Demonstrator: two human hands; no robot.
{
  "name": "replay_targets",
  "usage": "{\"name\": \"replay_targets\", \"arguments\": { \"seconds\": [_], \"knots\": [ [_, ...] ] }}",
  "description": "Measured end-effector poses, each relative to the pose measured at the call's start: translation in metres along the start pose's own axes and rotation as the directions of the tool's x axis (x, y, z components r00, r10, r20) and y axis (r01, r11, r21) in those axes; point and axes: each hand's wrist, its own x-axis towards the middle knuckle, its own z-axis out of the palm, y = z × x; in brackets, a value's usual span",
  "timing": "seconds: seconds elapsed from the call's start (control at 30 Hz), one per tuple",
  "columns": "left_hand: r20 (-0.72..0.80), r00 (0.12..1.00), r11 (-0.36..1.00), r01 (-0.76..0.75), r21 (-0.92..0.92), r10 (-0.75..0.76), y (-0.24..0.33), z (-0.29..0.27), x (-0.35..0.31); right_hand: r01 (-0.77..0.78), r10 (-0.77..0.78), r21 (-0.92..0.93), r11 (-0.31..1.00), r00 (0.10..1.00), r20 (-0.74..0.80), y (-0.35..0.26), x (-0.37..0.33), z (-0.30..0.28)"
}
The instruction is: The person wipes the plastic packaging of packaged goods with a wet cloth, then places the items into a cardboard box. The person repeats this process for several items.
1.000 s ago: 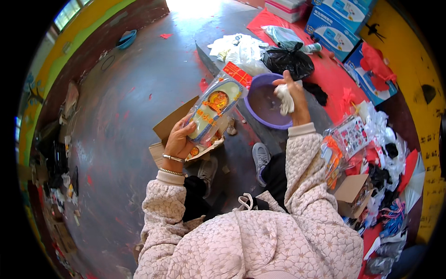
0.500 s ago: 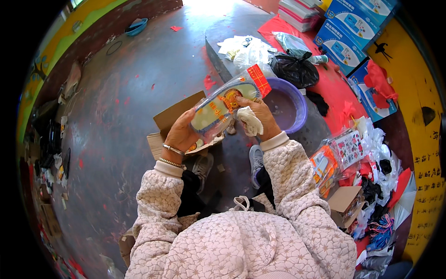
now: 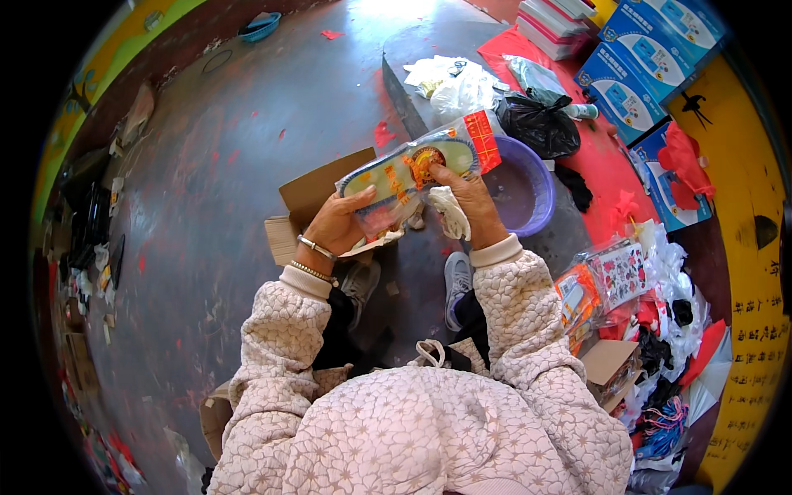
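Note:
A clear plastic packet with a red patterned end spans both my hands, tilted up to the right. Inside lies a long, pale green pad with a blue rim and rounded ends, shaped like a shoe insole. My left hand grips its lower left end, thumb on top. My right hand pinches the right part, thumb pressed on the round orange-red emblem. A crumpled white cloth hangs from the right hand's palm. Below the packet stands an open cardboard box, partly hidden by my left hand.
A purple basin of murky water stands right of my hands. Behind it are a black plastic bag and white bags. Blue cartons are stacked at far right. Packets and plastic bags lie heaped at the right.
The packet has turned slightly flatter in my hands, and the pad inside shows more clearly. My right thumb stays on the emblem. The whole view has shifted a little.

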Motion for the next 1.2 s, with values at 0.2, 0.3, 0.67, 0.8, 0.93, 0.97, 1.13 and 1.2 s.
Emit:
{"name": "replay_targets", "arguments": {
  "seconds": [0.2,0.3,0.67,0.8,0.93,0.97,1.13,1.2],
  "knots": [
    [-0.092,0.989,0.992,-0.107,0.06,0.112,-0.011,-0.013,0.008,-0.149,0.113,-0.262,0.953,0.982,-0.149,-0.006,0.005,-0.005],
    [-0.141,0.988,0.998,-0.055,0.016,0.057,-0.002,-0.013,0.004,0.035,-0.039,-0.104,0.994,0.998,-0.04,-0.01,0.032,-0.093],
    [-0.133,0.991,0.973,0.022,0.231,0.009,-0.018,0.01,0.013,0.657,-0.634,-0.754,0.014,0.589,0.501,-0.01,-0.008,0.029],
    [-0.032,0.998,0.995,-0.053,0.082,0.056,-0.009,-0.005,0.003,0.499,-0.666,-0.86,-0.11,0.605,0.436,-0.01,0.01,0.002],
    [-0.002,0.993,0.989,-0.118,0.085,0.119,0.031,-0.004,-0.014,-0.094,-0.662,-0.985,0.144,0.73,-0.166,-0.052,0.035,-0.1],
    [-0.075,0.988,0.983,-0.128,0.132,0.139,0.036,-0.013,-0.015,-0.07,-0.697,-0.984,0.167,0.697,-0.168,-0.057,0.027,-0.1],
    [-0.396,0.907,0.872,0.074,0.484,0.143,0.075,-0.085,-0.017,0.179,-0.637,-0.924,0.337,0.767,-0.083,-0.056,-0.007,-0.053],
    [-0.456,0.883,0.86,0.147,0.488,0.108,0.074,-0.108,-0.014,0.24,-0.58,-0.896,0.373,0.814,-0.023,-0.052,-0.022,-0.037]
  ]
}}
